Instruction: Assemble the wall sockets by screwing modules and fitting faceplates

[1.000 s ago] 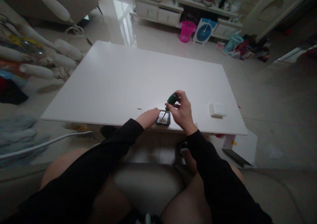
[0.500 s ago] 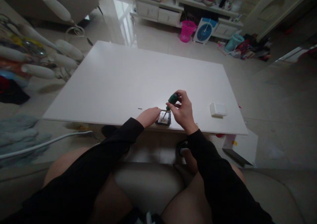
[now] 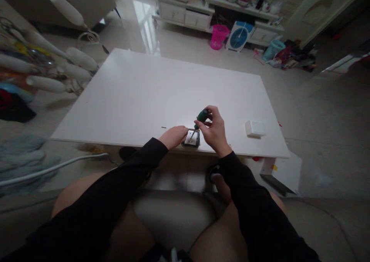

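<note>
A wall socket [image 3: 191, 140] with a white face and a dark frame lies at the front edge of the white table [image 3: 162, 88]. My left hand [image 3: 174, 136] is closed on the socket's left side, its fingertips partly hidden. My right hand [image 3: 213, 129] grips the green handle of a screwdriver [image 3: 202, 117]. The screwdriver tilts, its handle up and to the right, and its shaft runs down to the socket's face. Whether the tip sits in a screw is too small to tell.
A white square box-like piece [image 3: 254, 128] rests on the table's right side. A small dark strip [image 3: 163, 127] lies left of the socket. Beyond the table stand a pink basket [image 3: 219, 36] and a blue fan [image 3: 239, 36]. A white lamp-like fixture [image 3: 78, 57] is at the left.
</note>
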Demonstrator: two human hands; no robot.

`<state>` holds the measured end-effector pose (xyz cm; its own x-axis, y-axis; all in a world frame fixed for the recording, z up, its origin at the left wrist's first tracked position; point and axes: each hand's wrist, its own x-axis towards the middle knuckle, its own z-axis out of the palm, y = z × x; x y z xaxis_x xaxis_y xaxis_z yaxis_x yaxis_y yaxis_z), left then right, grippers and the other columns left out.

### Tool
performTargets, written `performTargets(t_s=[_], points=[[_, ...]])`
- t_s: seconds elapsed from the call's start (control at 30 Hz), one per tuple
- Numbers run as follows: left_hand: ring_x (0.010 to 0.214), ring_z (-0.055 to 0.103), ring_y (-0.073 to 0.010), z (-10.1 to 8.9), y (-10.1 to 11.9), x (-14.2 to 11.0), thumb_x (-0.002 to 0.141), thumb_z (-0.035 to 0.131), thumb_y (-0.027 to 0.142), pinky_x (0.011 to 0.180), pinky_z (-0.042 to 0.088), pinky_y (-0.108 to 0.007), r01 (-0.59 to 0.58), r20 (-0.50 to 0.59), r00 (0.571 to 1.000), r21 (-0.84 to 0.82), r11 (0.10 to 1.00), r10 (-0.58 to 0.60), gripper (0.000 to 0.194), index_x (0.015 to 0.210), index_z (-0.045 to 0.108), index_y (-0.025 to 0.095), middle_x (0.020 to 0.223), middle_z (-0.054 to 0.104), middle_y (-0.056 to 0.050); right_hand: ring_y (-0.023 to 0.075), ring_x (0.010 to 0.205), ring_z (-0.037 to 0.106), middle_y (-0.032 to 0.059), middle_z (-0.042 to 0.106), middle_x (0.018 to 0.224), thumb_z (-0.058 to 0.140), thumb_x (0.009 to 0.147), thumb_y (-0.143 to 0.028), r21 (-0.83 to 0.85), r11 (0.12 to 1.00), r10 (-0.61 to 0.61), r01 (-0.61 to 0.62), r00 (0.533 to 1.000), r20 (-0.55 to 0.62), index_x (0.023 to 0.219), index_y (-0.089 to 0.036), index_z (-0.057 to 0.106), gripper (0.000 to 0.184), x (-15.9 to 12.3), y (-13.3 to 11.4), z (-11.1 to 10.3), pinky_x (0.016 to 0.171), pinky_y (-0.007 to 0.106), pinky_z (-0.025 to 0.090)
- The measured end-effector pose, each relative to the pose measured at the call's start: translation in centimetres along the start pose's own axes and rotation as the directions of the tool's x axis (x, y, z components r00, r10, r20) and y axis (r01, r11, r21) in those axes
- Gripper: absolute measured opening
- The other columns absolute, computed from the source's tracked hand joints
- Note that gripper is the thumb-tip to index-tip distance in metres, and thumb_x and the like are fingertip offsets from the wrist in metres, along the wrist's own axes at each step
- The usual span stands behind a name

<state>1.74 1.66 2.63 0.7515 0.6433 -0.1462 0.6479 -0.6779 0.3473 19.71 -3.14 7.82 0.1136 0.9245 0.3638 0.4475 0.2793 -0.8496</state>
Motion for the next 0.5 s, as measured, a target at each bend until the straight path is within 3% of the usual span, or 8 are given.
performTargets(t_s=[0.2,0.33,0.5], points=[[0.094,0.07,-0.0265,-0.4,0.3,-0.2,0.099,0.053,0.019,0.083,0.05,-0.035,0.025,-0.021,0.999,-0.01,1.0,-0.026,0.017,0.095,0.069,0.012,0.099,0.073,-0.013,0.0199,0.1,0.064,0.0018,0.058,0.109,0.075,0.087,-0.033,0.003,1.0,-0.004,0.004,1.0,-0.005,0.116,-0.03,0.05,0.039,0.0,0.1,0.0,0.073,0.037,0.068],[0.09,0.069,-0.024,-0.5,0.3,-0.1,0.098,0.053,0.018,0.08,0.049,-0.033,0.004,-0.091,0.996,-0.054,0.999,-0.009,0.017,0.094,0.069,0.013,0.096,0.073,-0.012,0.0204,0.101,0.064,0.0019,0.058,0.11,0.074,0.087,-0.032,0.002,1.0,-0.011,0.011,1.0,-0.006,0.117,-0.031,0.05,0.038,0.0,0.2,0.0,0.072,0.037,0.068],[0.079,0.066,-0.0199,-1.5,-1.8,0.1,0.088,0.061,0.016,0.078,0.049,-0.032,0.086,-0.187,0.976,-0.154,0.984,-0.114,0.011,0.089,0.072,0.014,0.086,0.074,-0.008,0.0193,0.098,0.064,0.0016,0.058,0.111,0.074,0.085,-0.031,0.012,1.0,0.003,-0.003,1.0,-0.002,0.118,-0.031,0.049,0.041,-0.1,0.3,0.0,0.072,0.037,0.068]])
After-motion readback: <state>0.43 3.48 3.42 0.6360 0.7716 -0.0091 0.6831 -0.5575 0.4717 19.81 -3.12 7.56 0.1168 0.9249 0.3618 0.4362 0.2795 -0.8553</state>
